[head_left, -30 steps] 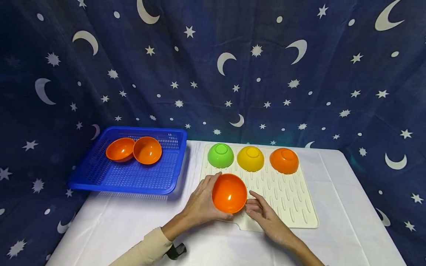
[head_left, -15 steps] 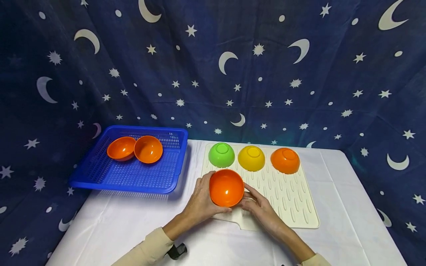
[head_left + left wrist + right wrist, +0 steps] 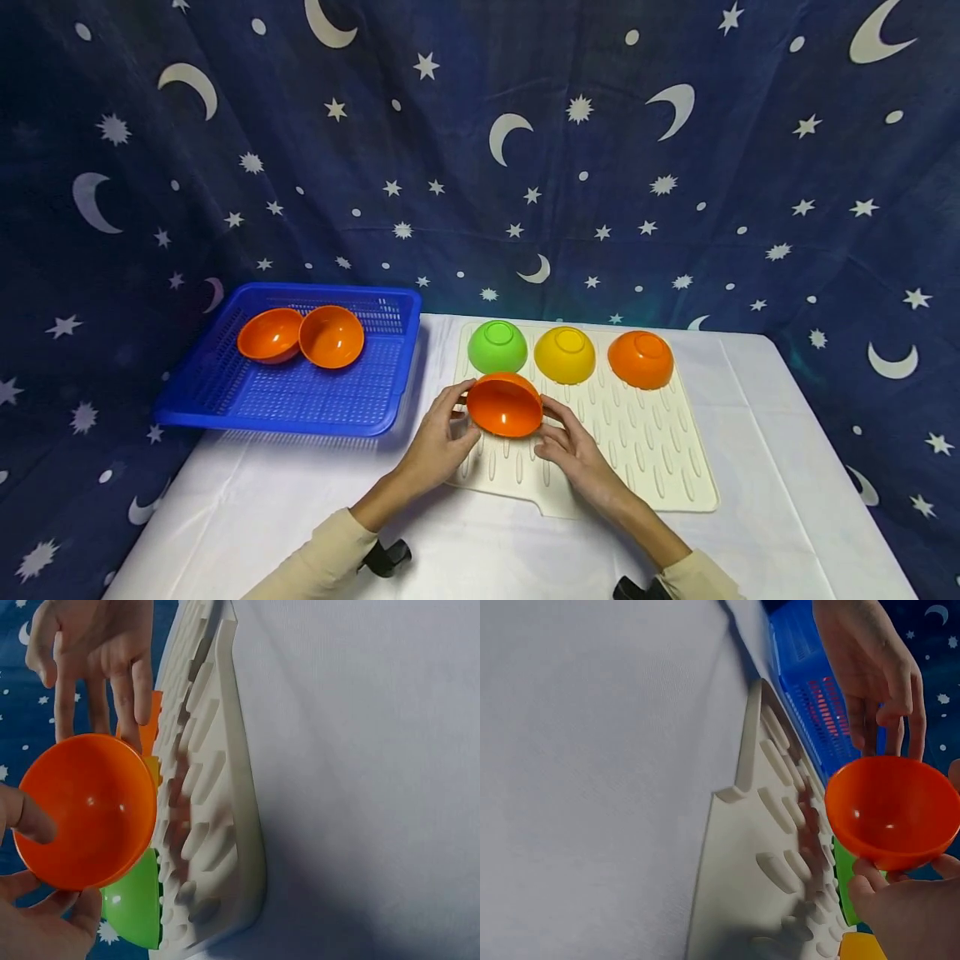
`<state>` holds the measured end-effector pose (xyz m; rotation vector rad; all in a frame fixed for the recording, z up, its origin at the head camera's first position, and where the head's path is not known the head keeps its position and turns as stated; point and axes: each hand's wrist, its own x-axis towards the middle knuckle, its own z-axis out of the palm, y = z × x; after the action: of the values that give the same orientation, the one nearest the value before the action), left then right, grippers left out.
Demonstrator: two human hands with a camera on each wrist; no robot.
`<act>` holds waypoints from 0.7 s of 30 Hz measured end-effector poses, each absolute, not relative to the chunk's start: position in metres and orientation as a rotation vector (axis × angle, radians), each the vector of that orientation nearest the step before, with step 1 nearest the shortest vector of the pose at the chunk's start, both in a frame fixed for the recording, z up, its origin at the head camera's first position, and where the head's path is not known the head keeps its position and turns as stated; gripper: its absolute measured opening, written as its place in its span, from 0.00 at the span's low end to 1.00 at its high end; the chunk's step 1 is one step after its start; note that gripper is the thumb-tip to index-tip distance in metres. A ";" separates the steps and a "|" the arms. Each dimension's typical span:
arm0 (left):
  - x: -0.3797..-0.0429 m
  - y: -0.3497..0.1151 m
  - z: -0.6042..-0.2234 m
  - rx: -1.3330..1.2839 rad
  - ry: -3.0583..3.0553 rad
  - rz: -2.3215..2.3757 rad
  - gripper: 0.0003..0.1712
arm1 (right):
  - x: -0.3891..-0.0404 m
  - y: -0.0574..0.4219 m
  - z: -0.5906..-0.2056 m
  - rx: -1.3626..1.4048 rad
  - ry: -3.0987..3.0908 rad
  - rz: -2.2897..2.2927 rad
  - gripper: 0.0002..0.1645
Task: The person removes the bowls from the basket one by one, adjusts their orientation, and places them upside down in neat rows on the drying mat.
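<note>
Nadia: What's different?
Ben: Deeper over the mat (image 3: 652,467) than a second ago, the held bowl (image 3: 504,408) now tips its mouth toward the person. Its right side, free then, now meets the right hand (image 3: 581,461).
Nadia: And the grip?
Ben: Left hand (image 3: 433,443) and right hand both hold that orange bowl by the fingertips, one on each side, raised above the mat's left part.
Nadia: How is that done well?
Ben: I take it as a turning step. Tip both sides evenly, keep fingertips out from under the rim, and stay clear of whatever stands along the mat's far edge. Those glossy sides could slip from so light a hold.
Nadia: Counts?
Ben: Two hands, one mat. Along the mat's far edge, three upside-down bowls: one green bowl (image 3: 498,348), one yellow bowl (image 3: 565,357), one orange bowl (image 3: 641,360). Left of the mat, one blue basket (image 3: 322,408) with two other bowls (image 3: 332,337), both orange. Six bowls altogether, four orange. Beyond the mat, one starry curtain (image 3: 450,250).
</note>
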<state>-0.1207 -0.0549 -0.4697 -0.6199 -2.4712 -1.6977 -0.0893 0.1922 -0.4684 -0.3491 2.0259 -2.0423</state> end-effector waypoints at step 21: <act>-0.133 -0.059 -0.482 -0.582 -2.414 -1.918 0.34 | -0.123 0.179 -0.482 -0.420 2.286 -1.843 0.50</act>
<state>-0.1331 -0.0594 -0.4821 -0.5823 -2.4138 -1.9179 -0.1232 0.1789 -0.4824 -0.4204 2.2859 -1.8427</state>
